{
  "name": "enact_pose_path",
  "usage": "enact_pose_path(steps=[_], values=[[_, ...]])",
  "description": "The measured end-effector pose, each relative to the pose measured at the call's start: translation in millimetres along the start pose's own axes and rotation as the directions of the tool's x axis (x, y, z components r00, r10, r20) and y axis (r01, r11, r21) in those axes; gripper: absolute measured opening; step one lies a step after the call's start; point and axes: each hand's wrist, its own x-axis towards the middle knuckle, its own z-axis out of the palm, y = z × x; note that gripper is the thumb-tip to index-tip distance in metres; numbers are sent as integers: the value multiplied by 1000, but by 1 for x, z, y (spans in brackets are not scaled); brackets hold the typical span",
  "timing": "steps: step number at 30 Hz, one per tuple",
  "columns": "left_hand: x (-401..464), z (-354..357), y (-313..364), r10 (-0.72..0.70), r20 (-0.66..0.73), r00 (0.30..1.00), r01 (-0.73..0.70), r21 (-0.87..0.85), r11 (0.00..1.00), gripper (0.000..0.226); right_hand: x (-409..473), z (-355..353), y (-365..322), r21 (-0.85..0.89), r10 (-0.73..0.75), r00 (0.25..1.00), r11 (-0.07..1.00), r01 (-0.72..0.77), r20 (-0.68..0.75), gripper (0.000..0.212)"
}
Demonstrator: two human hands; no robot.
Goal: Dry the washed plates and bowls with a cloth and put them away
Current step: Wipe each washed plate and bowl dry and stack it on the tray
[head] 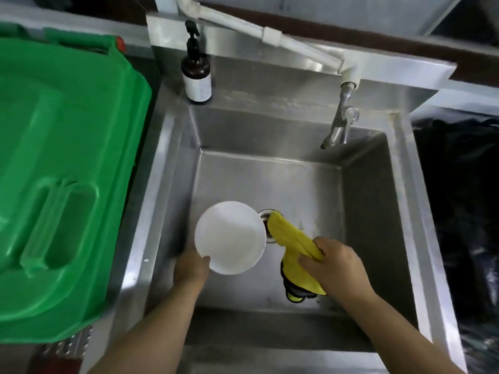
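Pinched at its near rim, the white plate (pixel 230 238) sits in my left hand (pixel 191 268), thumb on the upper face and the fingers hidden beneath, so I cannot tell how far they reach under it. It is held over the basin of the steel sink (pixel 270 182), close to level, its far edge covering part of the drain (pixel 267 228). My right hand (pixel 334 265) is closed round a bunched yellow cloth (pixel 294 244), fingers curled over the wad; one end trails toward the drain and stops just beside the plate's edge, and the other hangs below my palm with a dark trim showing. Cloth and plate look barely apart, so I judge the wiping is about to start or between strokes. The weak point is that one-edged grip: a wet, glazed rim held only at one side could pivot or slide out when the cloth presses on the far half, and the plate would drop onto bare steel. The trailing end may also drag through the wet drain area and carry water back onto the plate. A tap (pixel 339 125) hangs above the far right of the basin, a pump bottle (pixel 196 74) stands on the back ledge, and a green bin lid (pixel 67 171) lies to my left.
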Motion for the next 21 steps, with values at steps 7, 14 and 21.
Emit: enact_pose_path(steps=[7, 14, 21], values=[[20, 26, -9, -107, -22, 994, 106, -16, 994, 43, 16, 14, 10, -54, -37, 999, 998, 38, 35, 24], [24, 27, -6, -134, -60, 989, 139, 80, 987, 38, 24, 11, 23, -33, -80, 996, 996, 81, 38, 23], [19, 28, -5, -198, -38, 980, 195, -72, 978, 33, 27, 4, 36, -1, -125, 992, 992, 125, 30, 26]])
